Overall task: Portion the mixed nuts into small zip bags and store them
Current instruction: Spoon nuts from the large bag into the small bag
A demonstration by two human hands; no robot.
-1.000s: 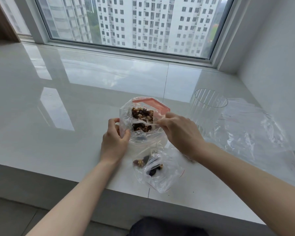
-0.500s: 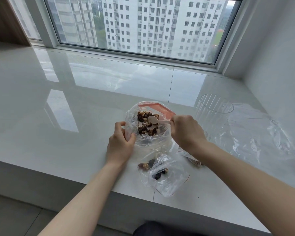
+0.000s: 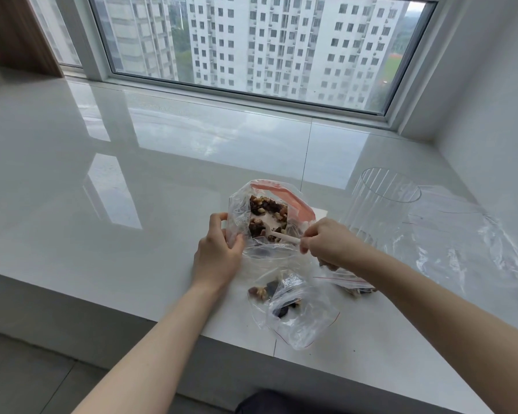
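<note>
Clear plastic of the big nut bag [image 3: 240, 216] is pinched at its near-left rim by the left hand [image 3: 219, 252]; mixed nuts [image 3: 266, 207] lie inside it. The right hand [image 3: 329, 243] pinches a white spoon [image 3: 283, 236] dipped into them. A small zip bag [image 3: 296, 312] lies just below on the white sill [image 3: 132, 204].

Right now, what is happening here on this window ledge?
A person is portioning mixed nuts. The left hand holds open the big bag, and the right hand pinches a small white spoon dipped into it. A small zip bag with a few nuts lies nearer on the ledge, beside a clear jar.
</note>
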